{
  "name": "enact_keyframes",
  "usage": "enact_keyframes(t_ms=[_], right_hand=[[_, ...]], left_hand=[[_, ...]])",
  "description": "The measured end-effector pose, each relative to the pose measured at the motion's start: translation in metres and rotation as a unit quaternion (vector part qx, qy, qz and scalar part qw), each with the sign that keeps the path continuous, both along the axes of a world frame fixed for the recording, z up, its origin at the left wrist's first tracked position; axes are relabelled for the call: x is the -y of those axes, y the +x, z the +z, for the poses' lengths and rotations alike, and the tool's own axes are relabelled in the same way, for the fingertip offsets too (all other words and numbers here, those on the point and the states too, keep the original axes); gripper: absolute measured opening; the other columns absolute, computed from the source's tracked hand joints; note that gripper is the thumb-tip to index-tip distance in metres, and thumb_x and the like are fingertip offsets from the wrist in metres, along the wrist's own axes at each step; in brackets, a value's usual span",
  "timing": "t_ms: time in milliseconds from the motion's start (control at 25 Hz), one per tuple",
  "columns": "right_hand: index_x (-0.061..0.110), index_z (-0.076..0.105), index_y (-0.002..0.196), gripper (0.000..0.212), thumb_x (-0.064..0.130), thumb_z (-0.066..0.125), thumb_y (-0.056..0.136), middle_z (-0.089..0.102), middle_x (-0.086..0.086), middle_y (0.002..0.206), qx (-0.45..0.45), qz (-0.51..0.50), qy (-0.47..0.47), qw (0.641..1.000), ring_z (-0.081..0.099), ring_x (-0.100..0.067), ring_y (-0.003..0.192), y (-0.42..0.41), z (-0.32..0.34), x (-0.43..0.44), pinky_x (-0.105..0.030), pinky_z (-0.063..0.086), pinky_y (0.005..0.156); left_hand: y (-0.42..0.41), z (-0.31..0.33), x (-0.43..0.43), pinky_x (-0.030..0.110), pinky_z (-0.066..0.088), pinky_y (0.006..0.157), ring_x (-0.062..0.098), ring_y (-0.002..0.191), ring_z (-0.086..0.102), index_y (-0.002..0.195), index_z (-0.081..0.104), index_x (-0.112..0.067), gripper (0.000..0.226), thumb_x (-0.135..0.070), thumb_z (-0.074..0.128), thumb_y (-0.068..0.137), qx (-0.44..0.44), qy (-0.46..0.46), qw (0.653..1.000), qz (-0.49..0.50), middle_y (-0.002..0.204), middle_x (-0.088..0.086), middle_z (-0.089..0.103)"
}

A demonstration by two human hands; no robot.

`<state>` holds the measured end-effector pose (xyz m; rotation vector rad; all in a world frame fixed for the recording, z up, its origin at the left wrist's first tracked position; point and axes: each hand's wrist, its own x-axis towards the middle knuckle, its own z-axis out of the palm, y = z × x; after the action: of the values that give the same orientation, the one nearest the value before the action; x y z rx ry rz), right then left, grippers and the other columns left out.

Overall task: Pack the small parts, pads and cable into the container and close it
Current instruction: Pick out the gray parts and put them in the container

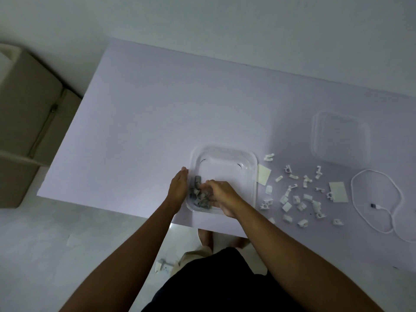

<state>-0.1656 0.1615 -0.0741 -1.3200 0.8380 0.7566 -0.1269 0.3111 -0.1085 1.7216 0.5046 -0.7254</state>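
Observation:
A clear plastic container [225,157] sits near the table's front edge with several small grey and white parts [198,195] in its near left corner. My left hand [179,188] rests flat against the container's left wall, fingers together. My right hand [221,198] reaches inside over the parts, fingers curled down; what is in them is hidden. Several white clips [297,199] lie scattered to the right of the container. Two flat pale pads [263,175] [338,192] lie among them. A white cable [380,206] loops at the far right. The clear lid [341,138] lies behind the clips.
The white table [146,122] stands against a wall. A beige box-like piece of furniture [29,122] stands on the floor to the left. A small white part [162,265] lies on the floor by my feet, under the table's front edge.

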Motion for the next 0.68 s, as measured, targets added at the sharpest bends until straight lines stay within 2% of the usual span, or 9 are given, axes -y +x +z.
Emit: enact_keyframes(t_ms=[80,120,240,320,400,520,680], right_hand=[[0.012,0.074,0.11,0.026,0.023,0.053,0.098,0.075,-0.009,0.108,0.027,0.015,-0.002,1.0,0.071,-0.024,0.099,-0.002,0.002,0.003,-0.035,0.058,0.088],[0.012,0.074,0.11,0.024,0.019,0.054,0.099,0.075,-0.008,0.108,0.049,0.028,-0.023,0.998,0.072,-0.022,0.098,-0.003,0.002,0.005,-0.035,0.059,0.088],[0.016,0.071,0.114,0.025,0.007,0.057,0.096,0.072,-0.005,0.11,0.126,0.111,-0.191,0.967,0.07,-0.021,0.097,-0.004,-0.008,0.016,-0.031,0.058,0.087],[0.022,0.058,0.133,0.046,0.0,0.058,0.093,0.061,-0.009,0.12,0.124,0.199,-0.257,0.937,0.062,-0.024,0.108,-0.004,-0.017,0.02,-0.027,0.053,0.087],[0.029,0.038,0.149,0.07,-0.001,0.061,0.09,0.049,-0.014,0.134,0.11,0.285,-0.253,0.918,0.054,-0.028,0.12,-0.004,-0.022,0.02,-0.031,0.05,0.096],[0.033,0.019,0.156,0.088,0.011,0.07,0.088,0.036,-0.015,0.145,0.112,0.361,-0.24,0.894,0.048,-0.032,0.129,-0.003,-0.028,0.012,-0.037,0.046,0.106],[0.03,0.017,0.156,0.092,0.038,0.074,0.084,0.033,-0.014,0.146,0.102,0.409,-0.229,0.877,0.047,-0.033,0.129,0.005,-0.026,0.0,-0.04,0.042,0.11]], left_hand=[[-0.004,-0.004,0.002,0.042,0.038,0.11,0.021,0.12,0.053,0.128,0.056,-0.014,0.057,-0.055,0.027,0.101,0.015,-0.001,1.0,0.01,0.131,0.003,0.056],[-0.005,-0.003,0.004,0.039,0.038,0.109,0.02,0.119,0.052,0.122,0.057,-0.014,0.056,-0.055,0.027,0.101,0.024,-0.005,1.0,0.013,0.13,0.001,0.056],[-0.006,-0.001,0.01,0.033,0.043,0.093,0.019,0.1,0.058,0.098,0.059,-0.015,0.05,-0.053,0.027,0.102,0.079,0.025,0.997,-0.005,0.109,0.002,0.064],[-0.007,0.001,0.012,0.028,0.043,0.081,0.02,0.089,0.059,0.091,0.058,-0.011,0.049,-0.049,0.03,0.103,0.119,0.046,0.992,-0.022,0.095,0.005,0.065],[-0.007,-0.002,0.013,0.027,0.044,0.078,0.02,0.087,0.059,0.09,0.058,-0.012,0.046,-0.047,0.031,0.103,0.135,0.054,0.989,-0.031,0.092,0.005,0.065],[-0.007,-0.006,0.015,0.03,0.047,0.081,0.02,0.087,0.06,0.091,0.059,-0.013,0.046,-0.048,0.032,0.102,0.14,0.06,0.988,-0.026,0.091,0.005,0.065],[-0.007,-0.01,0.016,0.031,0.048,0.08,0.019,0.083,0.06,0.086,0.058,-0.014,0.046,-0.049,0.033,0.102,0.146,0.073,0.986,-0.016,0.086,0.005,0.064]])
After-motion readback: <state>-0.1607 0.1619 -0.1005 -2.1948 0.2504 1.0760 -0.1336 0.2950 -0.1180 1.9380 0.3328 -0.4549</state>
